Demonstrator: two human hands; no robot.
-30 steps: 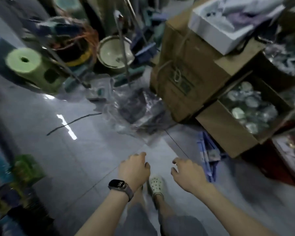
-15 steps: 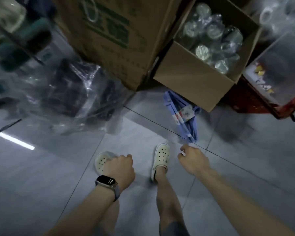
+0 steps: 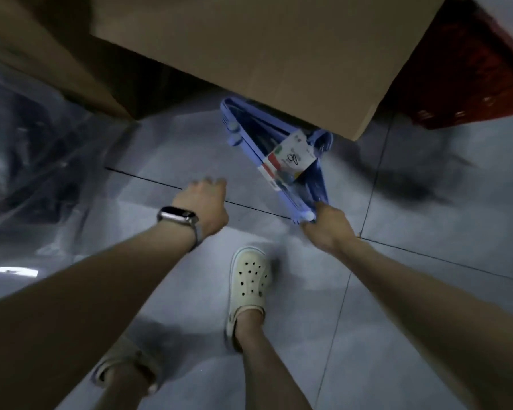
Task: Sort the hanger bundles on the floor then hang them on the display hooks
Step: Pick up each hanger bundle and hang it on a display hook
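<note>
right hand [image 3: 328,229]: fingers clenched round the near corner of the bundle [image 3: 316,187], on the near side of the box [image 3: 249,54]. the bundle runs from that grip away toward the box; its far end lies under the box's near edge, by the box's near right corner. whether the bundle rests on the floor [image 3: 427,208] or is lifted cannot be told.

bundle: pale blue plastic hangers, stacked flat, triangular outline. a white paper label [image 3: 288,159] with red and green print wraps its middle.

left hand [image 3: 203,202]: released, fingers loose, holding nothing; nearer than the box, left of the bundle and apart from it. detail is blurred. a watch [image 3: 178,218] sits on its wrist.
</note>
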